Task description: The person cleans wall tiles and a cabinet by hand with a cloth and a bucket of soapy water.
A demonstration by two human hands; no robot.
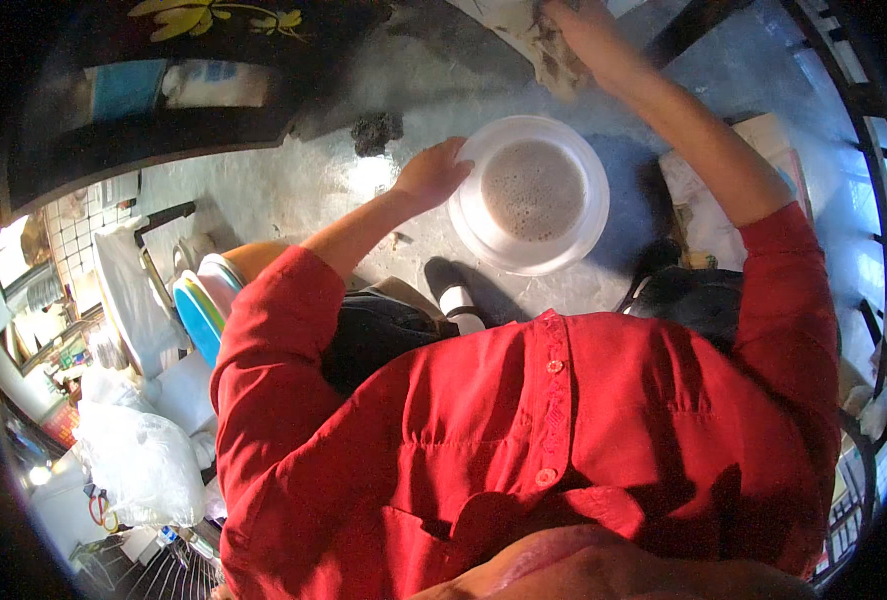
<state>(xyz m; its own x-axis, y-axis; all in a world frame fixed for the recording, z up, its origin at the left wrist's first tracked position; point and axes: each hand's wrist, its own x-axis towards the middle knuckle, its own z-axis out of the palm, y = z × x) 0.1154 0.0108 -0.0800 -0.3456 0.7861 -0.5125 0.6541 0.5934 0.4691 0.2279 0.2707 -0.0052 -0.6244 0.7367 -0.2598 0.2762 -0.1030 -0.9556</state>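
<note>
A white plastic bucket (593,202) holds murky, greyish water with foam bubbles on top. My left hand (436,174) grips its rim on the left side. At the top of the view, my right hand (574,19) holds a wet, stained pale cloth (544,49), part of which is cut off by the picture's edge. The cloth hangs beyond the bucket, apart from it. Below the bucket, my shoe (443,276) rests on the grey floor (323,195).
A dark clump (377,133) lies on the floor left of the bucket. Coloured basins (203,300) stand at the left, near a white plastic bag (139,465) and scissors (102,510). A dark panel (188,127) overhangs the upper left. Pale bundled material (706,202) sits at right.
</note>
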